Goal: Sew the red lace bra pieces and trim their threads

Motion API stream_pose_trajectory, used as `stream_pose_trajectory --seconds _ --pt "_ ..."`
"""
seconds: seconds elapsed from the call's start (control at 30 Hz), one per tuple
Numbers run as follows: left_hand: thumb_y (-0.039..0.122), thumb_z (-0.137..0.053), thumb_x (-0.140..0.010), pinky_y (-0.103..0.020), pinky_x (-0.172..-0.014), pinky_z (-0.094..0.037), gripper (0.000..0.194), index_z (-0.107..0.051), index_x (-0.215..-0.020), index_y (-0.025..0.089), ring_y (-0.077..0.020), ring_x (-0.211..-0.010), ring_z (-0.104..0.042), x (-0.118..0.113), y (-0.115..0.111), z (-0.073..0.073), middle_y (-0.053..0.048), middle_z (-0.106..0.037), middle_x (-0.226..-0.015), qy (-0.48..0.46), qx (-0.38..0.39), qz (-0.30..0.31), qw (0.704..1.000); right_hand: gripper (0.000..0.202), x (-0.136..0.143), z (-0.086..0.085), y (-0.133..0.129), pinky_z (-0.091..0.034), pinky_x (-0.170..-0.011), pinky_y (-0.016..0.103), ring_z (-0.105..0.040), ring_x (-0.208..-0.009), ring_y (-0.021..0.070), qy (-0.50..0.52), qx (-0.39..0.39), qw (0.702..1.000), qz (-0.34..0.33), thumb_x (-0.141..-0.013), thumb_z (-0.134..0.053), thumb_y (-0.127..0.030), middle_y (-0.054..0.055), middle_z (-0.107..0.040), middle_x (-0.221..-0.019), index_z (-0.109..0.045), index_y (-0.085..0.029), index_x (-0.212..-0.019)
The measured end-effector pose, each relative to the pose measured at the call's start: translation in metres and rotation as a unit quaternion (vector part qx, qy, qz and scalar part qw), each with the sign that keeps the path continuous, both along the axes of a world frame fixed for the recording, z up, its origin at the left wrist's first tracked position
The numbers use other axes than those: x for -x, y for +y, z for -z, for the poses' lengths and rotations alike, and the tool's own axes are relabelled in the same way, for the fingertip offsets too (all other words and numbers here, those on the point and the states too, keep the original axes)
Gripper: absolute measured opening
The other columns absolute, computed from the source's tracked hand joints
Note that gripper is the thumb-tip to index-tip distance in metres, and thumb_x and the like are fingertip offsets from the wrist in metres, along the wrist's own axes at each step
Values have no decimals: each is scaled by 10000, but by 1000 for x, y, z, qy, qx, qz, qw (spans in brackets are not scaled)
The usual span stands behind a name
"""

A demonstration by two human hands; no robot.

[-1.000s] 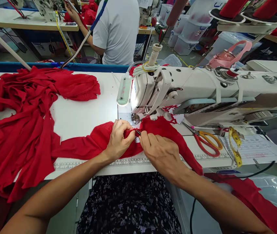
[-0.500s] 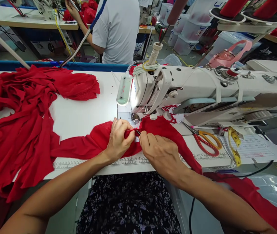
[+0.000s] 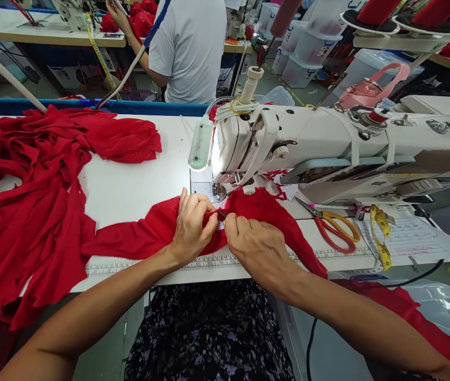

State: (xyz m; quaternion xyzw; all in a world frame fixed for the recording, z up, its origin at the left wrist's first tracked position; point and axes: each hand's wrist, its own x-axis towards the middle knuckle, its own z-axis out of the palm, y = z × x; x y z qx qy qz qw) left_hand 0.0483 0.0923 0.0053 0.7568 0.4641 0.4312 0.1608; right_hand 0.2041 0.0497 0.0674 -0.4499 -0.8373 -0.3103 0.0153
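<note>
Red fabric (image 3: pixel 129 239) stretches across the table in front of the sewing machine (image 3: pixel 272 143). My left hand (image 3: pixel 193 225) pinches a fold of it between thumb and fingers, just left of the presser foot (image 3: pixel 219 191). Closed around a small pointed tool (image 3: pixel 221 214) is my right hand (image 3: pixel 258 248); its dark tip meets the fabric at my left fingertips. Most of the tool is hidden in the fist, so its exact kind does not show. A small white label (image 3: pixel 220 226) peeks out between the two hands.
A heap of red fabric pieces (image 3: pixel 42 196) covers the table's left side. Scissors (image 3: pixel 333 227), a yellow measuring tape (image 3: pixel 383 238) and a written sheet (image 3: pixel 419 241) lie to the right. A printed ruler (image 3: pixel 125 266) runs along the front edge. Beyond, a person (image 3: pixel 193 53) sits facing away.
Both hands keep their grip at nearly the same spot. The whole view has shifted very slightly; the fabric shows no clear movement.
</note>
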Motion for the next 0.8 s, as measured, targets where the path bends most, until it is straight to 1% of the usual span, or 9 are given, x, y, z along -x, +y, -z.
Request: stream_pose_trajectory --seconds 0.23,0.33,0.43,0.53,0.6,0.8 --pt "153 -511 -898 -559 -1189 -223 99 -489 -842 232 -180 -915 -553 -1 -1 -1 -9 -544 -907 1 1 -4 1000 239 -1 -1 0 -189 -507 294 -488 -469 153 0 11 1000 0 -826 -421 21 2 -494 -563 -461 -191 -726" --pt "152 -515 -900 -571 -1194 -202 101 -497 -835 227 -170 -911 -552 -1 0 -2 -1 -547 -905 -11 24 1 1000 234 -5 4 4 -166 -508 294 -484 -457 144 11 37 999 1 -791 -447 29 -7 -499 -556 -445 -195 -723" --pt "146 -523 -900 -573 -1207 -161 111 -495 -822 220 -158 -907 -555 0 1 -2 6 -552 -908 -26 46 8 999 214 -9 14 8 -155 -509 297 -485 -463 137 40 50 998 -4 -811 -485 -15 -21 -500 -559 -424 -205 -733" --pt "144 -529 -899 -573 -1211 -147 113 -497 -819 217 -156 -910 -557 0 2 -3 6 -553 -911 -36 50 5 998 185 -12 21 9 -180 -520 297 -494 -486 137 64 21 998 -12 -860 -508 -81 -27 -504 -572 -422 -208 -757" --pt "144 -534 -896 -575 -1210 -155 112 -500 -819 216 -156 -907 -556 0 2 -3 7 -550 -907 -36 48 1 998 175 -11 22 8 -200 -528 298 -494 -498 137 56 -1 998 -10 -862 -520 -89 -26 -502 -585 -429 -205 -767" --pt "142 -538 -894 -580 -1206 -172 98 -502 -842 217 -158 -911 -554 -1 0 -2 7 -545 -910 -18 27 -1 999 150 -8 15 3 -223 -537 297 -464 -504 134 -10 -33 999 -7 -825 -515 -44 -23 -468 -591 -478 -182 -778"
